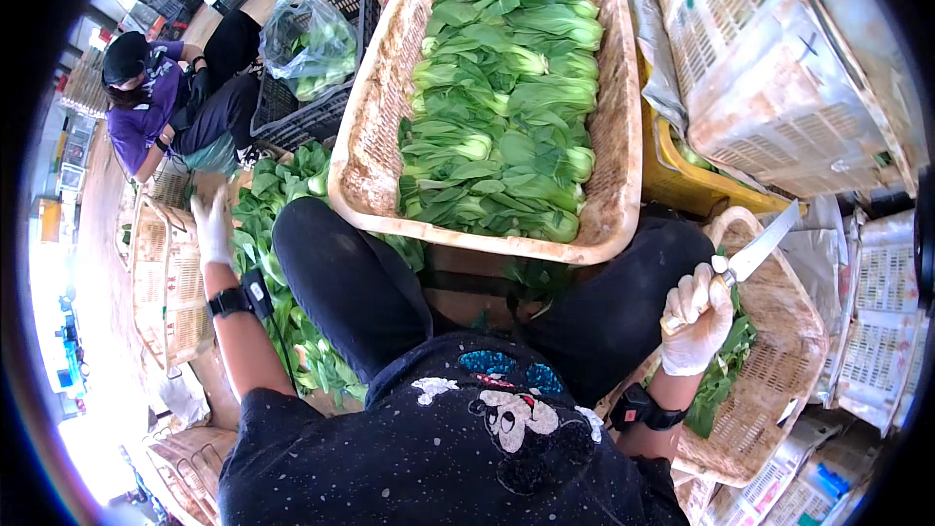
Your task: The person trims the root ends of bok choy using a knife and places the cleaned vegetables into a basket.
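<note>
My right hand [697, 318], in a white glove, is closed around the handle of a knife [763, 242] whose blade points up and to the right. Gloved in white too, my left hand [211, 223] is at the left with its fingers apart and nothing visible in it. It is beside a heap of loose leafy greens [266, 193] on the floor. Before me, a dirt-stained white plastic basket [486, 239] holds rows of bok choy [504, 106]. At my right, a second stained basket [785, 351] contains some green leaves [719, 380], partly hidden by my right hand and forearm.
A person in a purple shirt [150, 98] sits at the upper left, near a black crate [292, 120] holding a plastic bag of greens [310, 44]. A yellow crate [679, 175] and stacked white crates [774, 88] stand at the right. Another basket [164, 277] lies left of my left hand.
</note>
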### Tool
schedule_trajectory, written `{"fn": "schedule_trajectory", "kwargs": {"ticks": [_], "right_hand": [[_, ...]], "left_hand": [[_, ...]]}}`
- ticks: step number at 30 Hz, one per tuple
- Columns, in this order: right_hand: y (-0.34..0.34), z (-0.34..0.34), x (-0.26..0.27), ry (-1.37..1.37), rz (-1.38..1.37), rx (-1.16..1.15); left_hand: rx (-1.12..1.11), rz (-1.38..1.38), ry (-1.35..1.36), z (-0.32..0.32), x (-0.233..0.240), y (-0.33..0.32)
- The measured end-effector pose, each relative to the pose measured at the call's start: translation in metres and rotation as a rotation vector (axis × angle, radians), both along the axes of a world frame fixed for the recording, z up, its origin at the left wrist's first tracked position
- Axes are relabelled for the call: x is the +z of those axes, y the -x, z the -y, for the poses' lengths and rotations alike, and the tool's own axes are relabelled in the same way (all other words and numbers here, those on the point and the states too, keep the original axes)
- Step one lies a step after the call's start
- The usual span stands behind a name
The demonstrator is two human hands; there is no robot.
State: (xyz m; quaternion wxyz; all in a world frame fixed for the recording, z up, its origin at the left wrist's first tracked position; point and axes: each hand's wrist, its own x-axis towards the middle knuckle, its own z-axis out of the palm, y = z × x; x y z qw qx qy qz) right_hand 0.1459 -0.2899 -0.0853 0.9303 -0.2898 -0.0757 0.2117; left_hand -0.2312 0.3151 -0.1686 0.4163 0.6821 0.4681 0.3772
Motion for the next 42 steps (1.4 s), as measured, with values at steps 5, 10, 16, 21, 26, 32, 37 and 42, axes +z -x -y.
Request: {"fn": "schedule_trajectory", "kwargs": {"ticks": [5, 10, 16, 21, 26, 32, 37, 42], "right_hand": [[-0.004, -0.018, -0.004, -0.029, 0.02, 0.009], [-0.005, -0.013, -0.014, -0.084, 0.064, 0.027], [-0.012, -0.013, -0.019, -0.104, 0.066, 0.071], [-0.014, -0.014, -0.022, -0.192, 0.038, 0.108], [-0.007, -0.022, -0.017, -0.042, 0.056, -0.005], [0.018, -0.03, 0.018, 0.778, 0.183, -0.211], [0.023, 0.023, 0.046, 1.345, 1.018, -0.403], [0.049, 0.06, 0.093, 1.861, 1.32, -0.436]], "left_hand": [[-0.596, -0.226, -0.293, 0.11, 0.085, -0.262], [-1.184, -1.005, -0.521, 0.155, -0.053, -0.393], [-0.984, -1.357, -0.769, 0.176, -0.149, -0.409], [-1.173, -0.854, -0.099, 0.126, -0.087, -0.388], [-1.298, 0.102, 0.802, 0.187, 0.027, -0.373], [-1.405, 0.381, 1.157, 0.304, 0.106, -0.348], [-1.677, 0.356, 1.055, 0.377, 0.115, -0.355], [-1.736, 0.166, 1.212, 0.436, 0.131, -0.355]]}}
